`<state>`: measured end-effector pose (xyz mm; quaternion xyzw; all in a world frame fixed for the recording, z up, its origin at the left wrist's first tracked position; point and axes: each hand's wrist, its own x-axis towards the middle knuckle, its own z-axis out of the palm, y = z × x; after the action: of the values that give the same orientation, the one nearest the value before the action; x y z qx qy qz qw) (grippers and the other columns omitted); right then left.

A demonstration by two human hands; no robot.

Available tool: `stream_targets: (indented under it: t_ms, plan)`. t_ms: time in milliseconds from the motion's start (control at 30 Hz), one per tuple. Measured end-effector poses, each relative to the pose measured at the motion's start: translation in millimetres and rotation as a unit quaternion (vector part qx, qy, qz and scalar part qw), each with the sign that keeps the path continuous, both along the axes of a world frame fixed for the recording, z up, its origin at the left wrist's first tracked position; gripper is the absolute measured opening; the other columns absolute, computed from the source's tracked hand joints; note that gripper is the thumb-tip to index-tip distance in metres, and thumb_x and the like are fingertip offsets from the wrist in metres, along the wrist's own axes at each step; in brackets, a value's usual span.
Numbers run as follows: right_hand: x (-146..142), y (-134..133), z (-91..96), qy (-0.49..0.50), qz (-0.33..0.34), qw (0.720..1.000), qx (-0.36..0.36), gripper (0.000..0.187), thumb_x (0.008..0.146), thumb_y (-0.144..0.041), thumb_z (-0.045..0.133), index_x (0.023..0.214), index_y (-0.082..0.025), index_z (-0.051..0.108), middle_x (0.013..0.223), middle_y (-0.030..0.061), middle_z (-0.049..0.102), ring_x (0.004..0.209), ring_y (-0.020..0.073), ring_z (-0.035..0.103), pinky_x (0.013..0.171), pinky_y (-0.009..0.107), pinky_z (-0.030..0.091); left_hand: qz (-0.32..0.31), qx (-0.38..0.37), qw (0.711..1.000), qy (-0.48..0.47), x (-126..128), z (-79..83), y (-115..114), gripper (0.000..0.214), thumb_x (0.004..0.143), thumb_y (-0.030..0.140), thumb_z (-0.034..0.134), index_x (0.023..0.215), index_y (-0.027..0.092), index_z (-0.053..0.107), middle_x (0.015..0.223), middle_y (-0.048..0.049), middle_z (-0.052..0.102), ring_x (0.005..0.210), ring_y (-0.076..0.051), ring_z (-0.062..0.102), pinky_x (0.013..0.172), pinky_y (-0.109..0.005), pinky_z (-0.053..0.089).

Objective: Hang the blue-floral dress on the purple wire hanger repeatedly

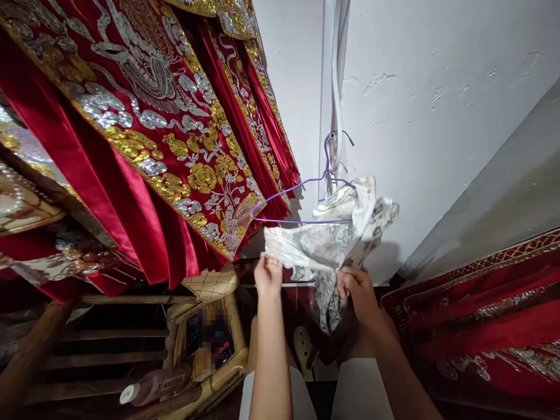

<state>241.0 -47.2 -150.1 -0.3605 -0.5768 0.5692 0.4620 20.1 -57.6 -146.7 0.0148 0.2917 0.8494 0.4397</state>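
Note:
A pale floral-patterned garment (326, 248) hangs partly on a purple wire hanger (301, 222), draped over the hanger's right end while the left end is bare. The hanger's hook (332, 135) sits by a white cable on the wall. My left hand (268, 273) pinches the garment's left edge, just below the hanger's bottom bar. Lower down and to the right, my right hand (353, 286) grips the front of the cloth. Part of the garment dangles between my hands. Its exact kind is hard to make out.
Red embroidered hangings (175, 140) fill the upper left, close to the hanger. On a bamboo chair (238, 332) below lie a phone (210, 338) and a pink bottle (153, 386). A white wall (437, 116) stands behind, with red sequined cloth (476, 315) at right.

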Motion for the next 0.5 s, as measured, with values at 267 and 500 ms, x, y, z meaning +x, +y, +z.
stream_targets:
  t_ms: [267,500]
  plan:
    - [38.5,-1.9,-19.8,-0.095,0.177,0.977,-0.073,0.043,0.089,-0.054,0.061,0.060,-0.022,0.061,0.050,-0.0023,0.047,0.047,0.0126,0.039,0.050,0.029,0.033,-0.042,0.075,0.990,0.113,48.7,-3.2,-26.6,0.020,0.083,0.031,0.067,0.071,0.019,0.056,0.075,0.0000,0.057,0.072,-0.013,0.059,0.075,-0.024,0.049]
    - [12.5,20.2,5.6,0.098,0.087,0.973,-0.192,0.045,0.080,-0.070,0.065,0.076,-0.025,0.068,0.078,0.0048,0.066,0.084,0.0236,0.064,0.082,0.037,0.052,-0.253,0.137,0.750,0.596,97.5,55.4,-60.9,0.020,0.096,0.035,0.057,0.086,0.020,0.065,0.101,-0.0091,0.064,0.104,-0.025,0.061,0.100,-0.039,0.046]
